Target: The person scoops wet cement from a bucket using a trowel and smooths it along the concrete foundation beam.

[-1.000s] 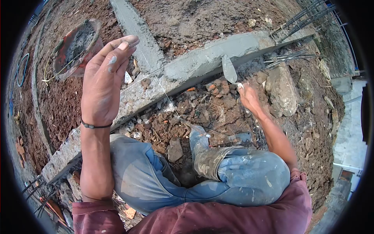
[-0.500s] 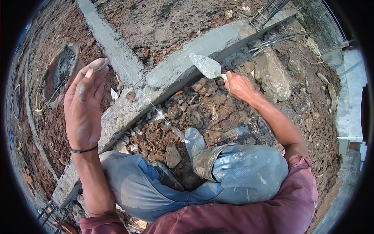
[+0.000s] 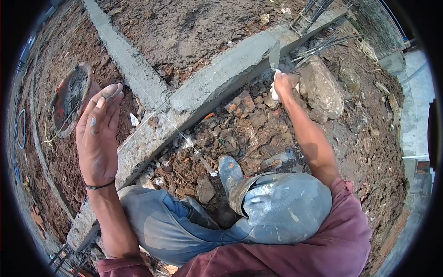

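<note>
My right hand (image 3: 283, 85) is closed around the pale handle of a trowel (image 3: 274, 56). Its blade is turned nearly edge-on and stands against the side of the concrete beam (image 3: 230, 64), close to the top edge. Wet grey mortar covers the beam's upper face here. On the left, my left hand (image 3: 99, 138) is raised in the air with nothing in it, fingers extended and slightly curved, grey smears on the skin. Behind its fingertips sits a reddish bucket (image 3: 62, 99) with grey mortar inside, tipped toward me.
A second beam (image 3: 124, 51) joins from the far left, with string lines (image 3: 173, 123) crossing near the corner. Rebar (image 3: 314, 14) sticks up at the beam's far end. A large rock (image 3: 320, 87) lies right of my right hand. Rubble and soil surround my boots (image 3: 230, 170).
My right hand has moved slightly right and away from me along the beam. The trowel blade has turned from flat, pointing left, to nearly edge-on, pointing away. My left hand has barely moved.
</note>
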Available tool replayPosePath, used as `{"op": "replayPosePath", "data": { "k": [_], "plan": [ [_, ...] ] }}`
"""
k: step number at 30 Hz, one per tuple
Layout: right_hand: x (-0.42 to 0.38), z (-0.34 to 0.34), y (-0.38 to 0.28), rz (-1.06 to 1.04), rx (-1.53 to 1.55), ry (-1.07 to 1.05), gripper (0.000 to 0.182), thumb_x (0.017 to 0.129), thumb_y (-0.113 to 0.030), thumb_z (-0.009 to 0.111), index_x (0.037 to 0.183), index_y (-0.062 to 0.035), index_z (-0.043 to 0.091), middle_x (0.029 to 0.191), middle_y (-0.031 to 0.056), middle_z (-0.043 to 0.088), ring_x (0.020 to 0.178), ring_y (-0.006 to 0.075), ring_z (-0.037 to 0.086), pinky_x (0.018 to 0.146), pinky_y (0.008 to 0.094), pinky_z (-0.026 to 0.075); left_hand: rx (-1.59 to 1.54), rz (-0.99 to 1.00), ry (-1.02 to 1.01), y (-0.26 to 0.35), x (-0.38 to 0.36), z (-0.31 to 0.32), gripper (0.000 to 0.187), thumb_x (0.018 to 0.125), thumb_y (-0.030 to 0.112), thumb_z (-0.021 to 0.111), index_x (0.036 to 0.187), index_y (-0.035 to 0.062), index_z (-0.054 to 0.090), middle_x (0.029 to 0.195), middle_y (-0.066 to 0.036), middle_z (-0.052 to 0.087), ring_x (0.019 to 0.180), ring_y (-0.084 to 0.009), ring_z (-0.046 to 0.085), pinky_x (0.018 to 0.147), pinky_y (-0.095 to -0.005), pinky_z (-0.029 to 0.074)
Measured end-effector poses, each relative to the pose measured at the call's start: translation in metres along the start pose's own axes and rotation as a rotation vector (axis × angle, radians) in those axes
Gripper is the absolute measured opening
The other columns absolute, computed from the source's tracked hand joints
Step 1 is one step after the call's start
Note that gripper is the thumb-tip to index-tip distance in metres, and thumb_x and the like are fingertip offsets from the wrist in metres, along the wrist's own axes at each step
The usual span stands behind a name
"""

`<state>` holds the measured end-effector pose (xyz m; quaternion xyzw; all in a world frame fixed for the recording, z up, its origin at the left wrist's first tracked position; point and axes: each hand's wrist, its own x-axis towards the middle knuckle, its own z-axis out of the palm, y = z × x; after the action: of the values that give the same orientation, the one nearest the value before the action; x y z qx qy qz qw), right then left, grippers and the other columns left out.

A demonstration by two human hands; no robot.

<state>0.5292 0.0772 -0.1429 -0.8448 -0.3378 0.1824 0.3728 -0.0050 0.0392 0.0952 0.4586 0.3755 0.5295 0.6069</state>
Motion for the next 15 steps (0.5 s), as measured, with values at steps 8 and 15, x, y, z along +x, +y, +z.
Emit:
{"op": "replayPosePath", "data": {
  "k": [8, 15],
  "plan": [
    [-0.093, 0.095, -0.009, 0.296, -0.069, 0.171, 0.047, 0.101, -0.033, 0.047, 0.115, 0.0111, 0.052, 0.103, 0.03, 0.068, 0.091, 0.0421, 0.07, 0.081, 0.0517, 0.054, 0.09, -0.059, -0.02, -0.007, 0.001, -0.006, 0.053, 0.102, 0.031, 0.059, 0.138, -0.0066, 0.051, 0.142, -0.021, 0.056, 0.137, -0.0301, 0.05, 0.116, -0.0388, 0.036],
    [-0.092, 0.103, 0.003, 0.065, -0.105, 0.211, 0.038, 0.102, -0.031, 0.048, 0.109, 0.006, 0.047, 0.094, 0.032, 0.066, 0.092, 0.0482, 0.065, 0.078, 0.0572, 0.049, 0.077, -0.025, 0.044, 0.0, -0.009, -0.023, 0.052, 0.103, 0.03, 0.057, 0.14, -0.0067, 0.05, 0.142, -0.02, 0.055, 0.136, -0.0288, 0.05, 0.117, -0.0385, 0.034]
  ]
}}
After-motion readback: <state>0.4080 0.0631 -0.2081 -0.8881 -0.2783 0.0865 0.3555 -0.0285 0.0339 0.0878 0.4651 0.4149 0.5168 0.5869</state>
